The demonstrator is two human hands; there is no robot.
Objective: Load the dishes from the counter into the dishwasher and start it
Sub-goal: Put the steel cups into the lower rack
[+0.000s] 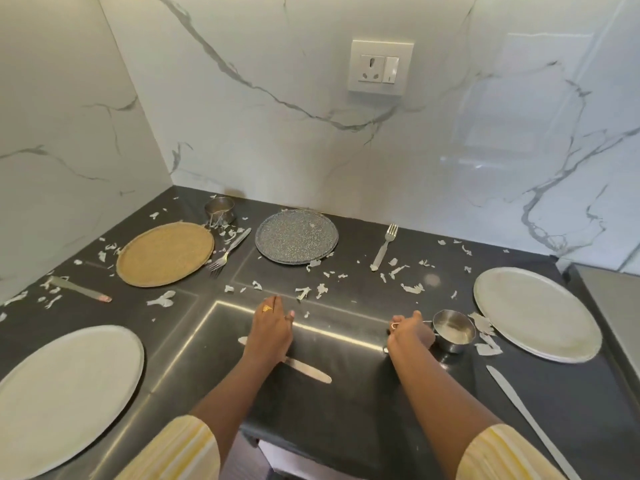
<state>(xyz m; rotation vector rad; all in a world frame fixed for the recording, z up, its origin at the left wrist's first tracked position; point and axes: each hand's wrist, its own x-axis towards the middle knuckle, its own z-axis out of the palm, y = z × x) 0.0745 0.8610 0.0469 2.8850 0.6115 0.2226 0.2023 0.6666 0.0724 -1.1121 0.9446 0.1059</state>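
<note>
Right fingers (401, 320) by shiny steel cup (454, 332)

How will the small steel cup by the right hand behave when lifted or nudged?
The small steel cup looks like thin-walled metal, so it is probably rigid and light. Its shiny surface may slip against the right hand. Squat and upright, it seems unlikely to tip.

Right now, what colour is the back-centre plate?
The plate is dark grey with white speckles; head view.
</note>
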